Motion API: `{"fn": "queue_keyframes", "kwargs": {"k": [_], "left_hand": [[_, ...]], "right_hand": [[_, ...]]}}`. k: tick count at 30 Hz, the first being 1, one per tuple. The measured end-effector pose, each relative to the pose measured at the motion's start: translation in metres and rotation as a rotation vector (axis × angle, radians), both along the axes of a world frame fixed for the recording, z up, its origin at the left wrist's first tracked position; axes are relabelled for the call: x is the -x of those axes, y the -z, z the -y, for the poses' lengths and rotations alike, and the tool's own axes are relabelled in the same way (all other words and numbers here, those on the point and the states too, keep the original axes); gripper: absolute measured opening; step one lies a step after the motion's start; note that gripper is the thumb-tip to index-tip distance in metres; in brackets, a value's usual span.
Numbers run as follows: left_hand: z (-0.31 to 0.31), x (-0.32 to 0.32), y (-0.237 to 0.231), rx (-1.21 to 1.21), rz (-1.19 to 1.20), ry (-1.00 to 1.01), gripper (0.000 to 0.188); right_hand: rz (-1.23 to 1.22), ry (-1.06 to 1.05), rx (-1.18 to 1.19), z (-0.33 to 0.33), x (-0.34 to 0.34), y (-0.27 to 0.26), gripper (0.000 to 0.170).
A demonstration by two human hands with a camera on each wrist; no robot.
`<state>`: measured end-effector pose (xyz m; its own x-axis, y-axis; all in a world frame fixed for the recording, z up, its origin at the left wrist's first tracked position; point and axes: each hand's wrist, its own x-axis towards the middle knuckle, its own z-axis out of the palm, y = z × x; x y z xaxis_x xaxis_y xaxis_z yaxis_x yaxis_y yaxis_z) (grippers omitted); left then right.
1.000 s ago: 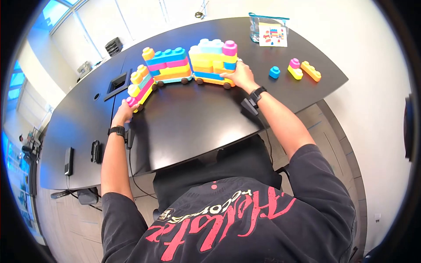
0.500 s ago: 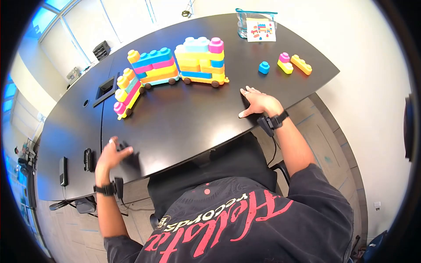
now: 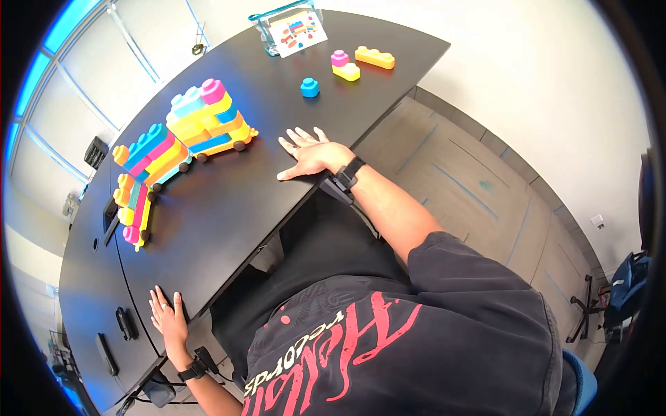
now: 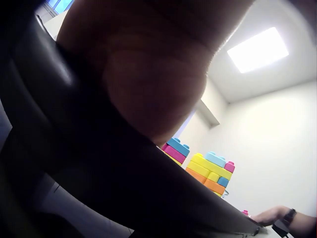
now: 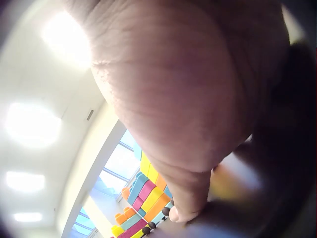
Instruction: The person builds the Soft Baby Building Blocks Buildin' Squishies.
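Observation:
A toy-block train stands on the dark table, made of a low car [image 3: 134,208], a taller middle car [image 3: 154,154] and the tallest car [image 3: 208,123], all on brown wheels. My right hand [image 3: 309,156] lies palm down with spread fingers near the table's front edge, right of the train and apart from it. Fingers straight, my left hand [image 3: 168,322] rests near the edge at the lower left, below the low car. Both hold nothing. In the right wrist view, the palm partly covers the train [image 5: 148,196].
Beyond my right hand lie a blue block [image 3: 310,87], a pink block on a yellow one [image 3: 345,67] and a long yellow-orange block [image 3: 374,57]. A clear bag [image 3: 267,35] with a picture card [image 3: 298,33] stands at the back. Two black devices [image 3: 126,324] lie left of my left hand.
Both hands let go of the train's ends, drew back toward me and came down flat by the table edge. The train keeps its curved line; the head view has swung and tilted.

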<state>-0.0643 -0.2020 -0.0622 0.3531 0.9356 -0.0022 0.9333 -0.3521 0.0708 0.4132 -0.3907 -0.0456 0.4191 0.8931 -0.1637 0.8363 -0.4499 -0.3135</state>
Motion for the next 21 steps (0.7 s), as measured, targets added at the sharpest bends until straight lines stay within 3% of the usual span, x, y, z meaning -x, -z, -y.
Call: {"fn": "queue_keyframes", "kwargs": {"k": [21], "left_hand": [[0.004,0.005,0.005,-0.099,0.097,0.018,0.081]], "right_hand": [[0.120,0.011,0.025,-0.014,-0.004,0.009,0.107]]}}
